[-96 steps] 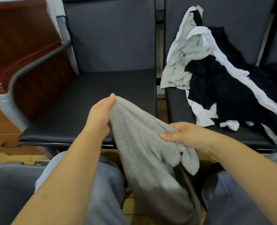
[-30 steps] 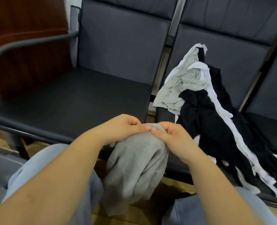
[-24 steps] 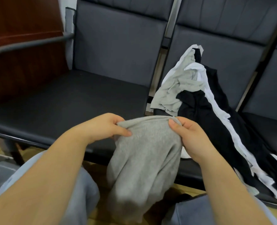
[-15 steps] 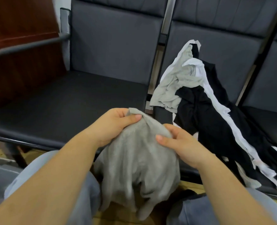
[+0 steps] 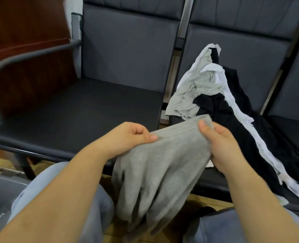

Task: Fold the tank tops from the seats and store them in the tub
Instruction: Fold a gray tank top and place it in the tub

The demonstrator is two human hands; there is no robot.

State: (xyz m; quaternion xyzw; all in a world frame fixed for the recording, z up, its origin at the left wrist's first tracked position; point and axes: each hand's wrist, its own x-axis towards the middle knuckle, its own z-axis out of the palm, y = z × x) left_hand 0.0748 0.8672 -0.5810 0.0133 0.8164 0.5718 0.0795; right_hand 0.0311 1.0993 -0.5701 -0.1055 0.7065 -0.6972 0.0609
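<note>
Two bare hands hold one grey tank top (image 5: pixel 155 165) above the lap, in front of the row of dark seats. Head view only. Left hand (image 5: pixel 127 139): thumb pinched against curled fingers on the folded top edge of the cloth, left end. Right hand (image 5: pixel 222 144): thumb on top at the right end of that edge, fingers wrapped under the fabric. Edge runs taut between the two grips, tilted up toward the right. Rest of the garment hangs in loose folds between the knees, lower part blurred. Left seat (image 5: pixel 85 109) bare, metal armrest (image 5: pixel 31 55) at its far side. Right seat (image 5: pixel 215 179) carries a heap of tank tops (image 5: pixel 220 109), grey, white and black, tangled, partly draped up the backrest. Grey tub rim (image 5: pixel 3 186) at lower left, contents out of view.
</note>
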